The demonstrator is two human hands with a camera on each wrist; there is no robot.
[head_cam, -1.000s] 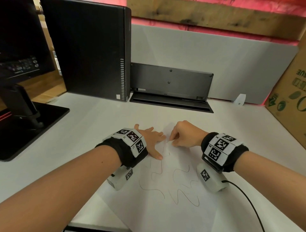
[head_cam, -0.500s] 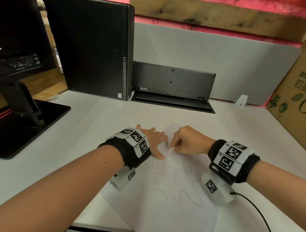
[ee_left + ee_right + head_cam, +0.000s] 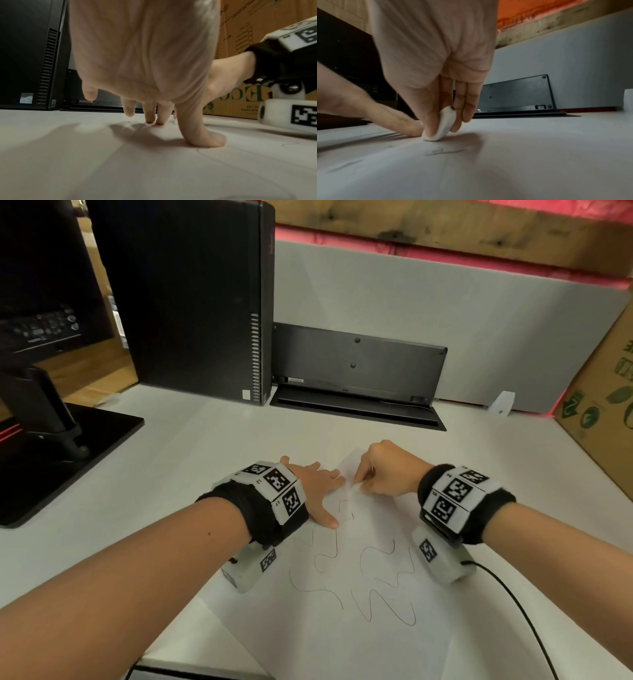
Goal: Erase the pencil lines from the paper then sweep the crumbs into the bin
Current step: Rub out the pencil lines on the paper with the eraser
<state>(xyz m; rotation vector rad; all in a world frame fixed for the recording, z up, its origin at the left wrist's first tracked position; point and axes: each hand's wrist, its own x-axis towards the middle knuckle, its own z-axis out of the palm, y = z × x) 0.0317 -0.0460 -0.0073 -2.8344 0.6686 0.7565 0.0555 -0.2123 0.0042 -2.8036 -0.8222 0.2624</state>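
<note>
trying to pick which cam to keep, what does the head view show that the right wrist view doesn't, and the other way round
Only the head view shows the whole paper with its wavy pencil lines, the monitor stand and the cardboard box.

Only the right wrist view plainly shows the white eraser pinched between the right hand's thumb and fingers, its lower end on the paper beside faint smudged marks.

Both show the left hand pressing the sheet flat, the dark keyboard propped against the grey panel, and the black computer tower.
</note>
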